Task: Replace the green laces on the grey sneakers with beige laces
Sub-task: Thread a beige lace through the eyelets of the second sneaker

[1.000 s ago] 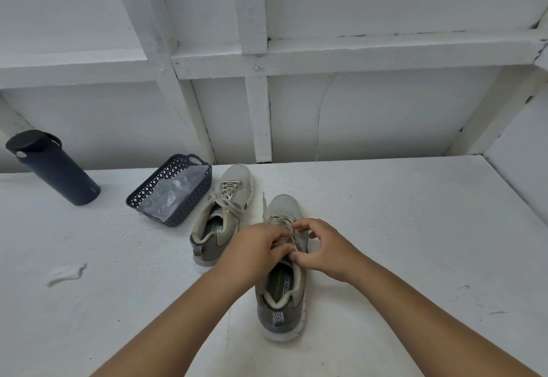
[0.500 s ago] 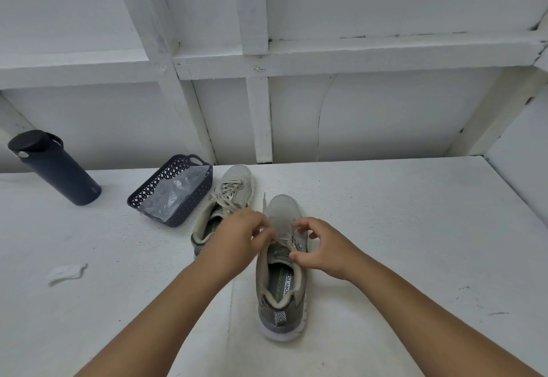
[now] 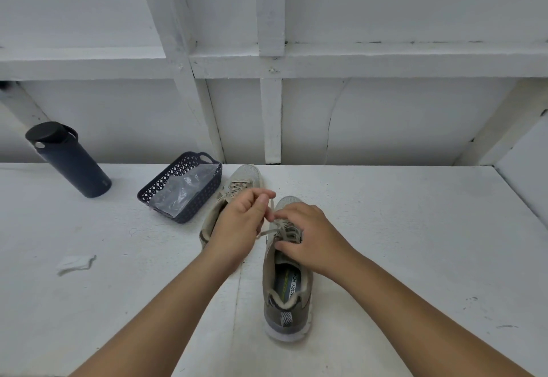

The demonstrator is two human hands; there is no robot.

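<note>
Fingers of the left hand (image 3: 240, 222) pinch a strand of beige lace (image 3: 268, 232) and draw it up and away from the near sneaker (image 3: 286, 284), while the right hand (image 3: 308, 239) rests on that shoe's tongue, its thumb and fingertips curled onto the crossed lacing to hold it down. Both laces in sight look beige, and no green lace shows, so the step in hand appears to be tightening or tying off the near shoe. The far sneaker (image 3: 237, 182), just beside the left hand, is already laced. Next, the strand needs steady tension and a meeting with its other end for a knot. Beyond lie a dark basket (image 3: 178, 187) with clear plastic, a dark bottle (image 3: 69, 160) and a crumpled scrap (image 3: 74, 264) on the white tabletop (image 3: 400, 243).
</note>
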